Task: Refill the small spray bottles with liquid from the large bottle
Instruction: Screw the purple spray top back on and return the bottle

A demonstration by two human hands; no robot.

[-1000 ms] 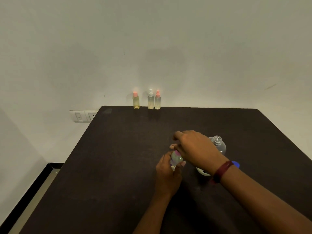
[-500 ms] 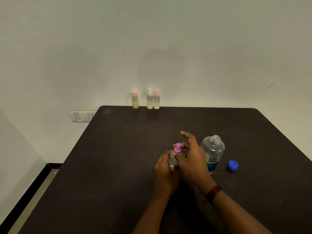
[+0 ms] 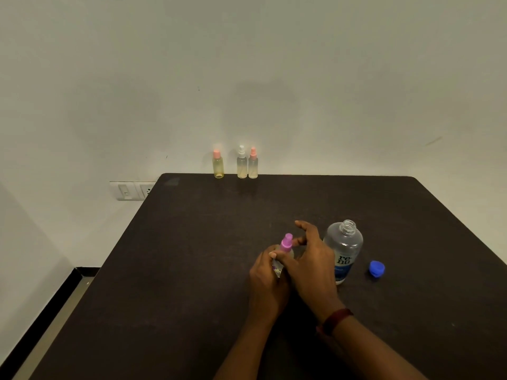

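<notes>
Spray bottle [image 3: 287, 243] body behind left hand [image 3: 267, 283]

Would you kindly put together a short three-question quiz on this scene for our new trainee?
1. True or false: the large bottle has its cap on.
2. How many small spray bottles stand at the far edge of the table?
3. Which hand grips the body of the purple-topped spray bottle: A, the left hand, or B, the right hand?
Key: 1 false, the blue cap lies beside it; 2 three; 3 A.

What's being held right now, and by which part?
The spray bottle: left hand grips its body, right hand pinches its purple top.
</notes>
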